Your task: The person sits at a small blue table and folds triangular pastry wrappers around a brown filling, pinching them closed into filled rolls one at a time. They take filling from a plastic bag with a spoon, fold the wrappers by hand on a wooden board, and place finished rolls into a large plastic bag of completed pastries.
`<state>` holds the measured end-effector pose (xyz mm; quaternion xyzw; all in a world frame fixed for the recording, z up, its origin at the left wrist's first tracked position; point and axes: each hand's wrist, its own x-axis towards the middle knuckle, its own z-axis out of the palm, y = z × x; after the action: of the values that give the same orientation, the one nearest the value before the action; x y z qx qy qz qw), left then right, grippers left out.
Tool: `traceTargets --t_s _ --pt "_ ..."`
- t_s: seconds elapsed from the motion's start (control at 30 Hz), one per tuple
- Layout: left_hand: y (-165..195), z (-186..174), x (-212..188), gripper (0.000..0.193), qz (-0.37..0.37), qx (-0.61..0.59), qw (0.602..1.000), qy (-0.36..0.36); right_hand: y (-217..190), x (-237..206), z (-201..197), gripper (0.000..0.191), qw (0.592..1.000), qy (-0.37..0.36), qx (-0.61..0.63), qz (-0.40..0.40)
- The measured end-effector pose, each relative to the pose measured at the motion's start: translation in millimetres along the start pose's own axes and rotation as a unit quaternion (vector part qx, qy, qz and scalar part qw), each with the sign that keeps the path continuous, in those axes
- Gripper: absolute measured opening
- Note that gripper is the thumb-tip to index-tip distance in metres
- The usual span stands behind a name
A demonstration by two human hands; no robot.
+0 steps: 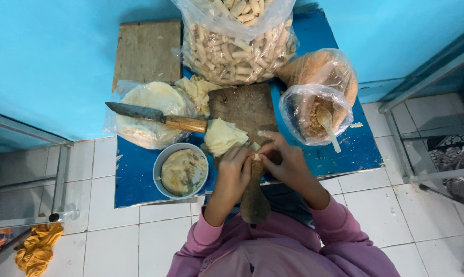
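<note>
Both hands meet at the near edge of the wooden board (pixel 244 107): left hand (pixel 235 172) and right hand (pixel 285 159) pinch a small pale wrapper roll (pixel 256 156) between fingertips. Wrapper pile (pixel 223 136) just left, bowl of paste (pixel 181 170) further left, knife (pixel 155 117) beyond.

bowl (pixel 181 171) left of the board (pixel 246 106); knife (pixel 156 117) on the bag of wrappers (pixel 149 113) behind it — spoon (pixel 327 125) in a bag (pixel 314 109) right, bag of rolls (pixel 238 46) at the back.
</note>
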<state>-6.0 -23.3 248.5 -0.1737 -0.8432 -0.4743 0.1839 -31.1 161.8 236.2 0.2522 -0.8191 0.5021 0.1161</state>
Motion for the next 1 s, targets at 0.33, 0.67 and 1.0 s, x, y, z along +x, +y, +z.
traceTargets --t_s 0.33,0.67,1.0 --pt "5.0 -14.6 0.3 0.017 0.048 0.026 0.997 -0.045 -1.8 -6.9 1.2 0.051 0.988 -0.028 -0.064 -0.135" --pt "0.0 -8.4 6.1 0.013 0.048 0.045 0.997 -0.038 5.6 2.4 0.5 0.066 0.998 -0.025 -0.034 -0.055" --pt "4.0 -3.0 12.4 0.008 0.045 0.078 0.996 -0.014 -5.6 7.3 3.3 0.052 0.969 0.045 -0.187 -0.154"
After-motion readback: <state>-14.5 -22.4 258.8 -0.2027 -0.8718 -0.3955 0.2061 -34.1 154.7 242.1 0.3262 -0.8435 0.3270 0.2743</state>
